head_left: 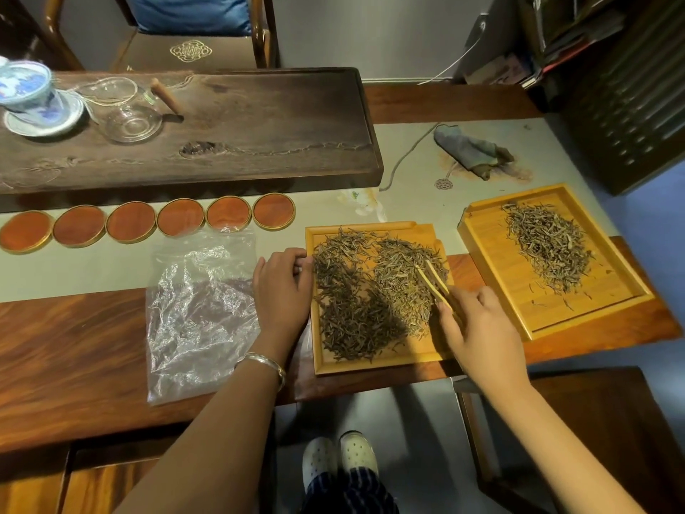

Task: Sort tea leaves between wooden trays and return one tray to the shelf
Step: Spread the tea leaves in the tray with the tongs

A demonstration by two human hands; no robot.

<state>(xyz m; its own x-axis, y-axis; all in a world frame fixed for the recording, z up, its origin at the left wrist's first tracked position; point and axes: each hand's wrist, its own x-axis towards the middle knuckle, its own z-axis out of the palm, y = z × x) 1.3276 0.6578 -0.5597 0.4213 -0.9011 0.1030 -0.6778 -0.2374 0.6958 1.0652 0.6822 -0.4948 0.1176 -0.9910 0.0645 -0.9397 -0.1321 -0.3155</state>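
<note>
A light wooden tray [370, 365] lies in front of me holding dark tea leaves [348, 309] on its left and paler leaves [400, 280] on its right. My left hand [283, 287] rests against this tray's left rim, fingers curled on the edge. My right hand [478, 328] holds bamboo tweezers [433, 280], their tips in the paler pile. A second wooden tray [519, 287] sits to the right, angled, with one heap of pale leaves [548, 246].
A crumpled clear plastic bag [200, 309] lies left of the near tray. Several round wooden coasters [181, 218] line up behind it. A dark tea board [259, 135] carries a porcelain cup [27, 90] and glassware. A grey cloth [470, 150] lies at back; a dark shelf [626, 105] stands right.
</note>
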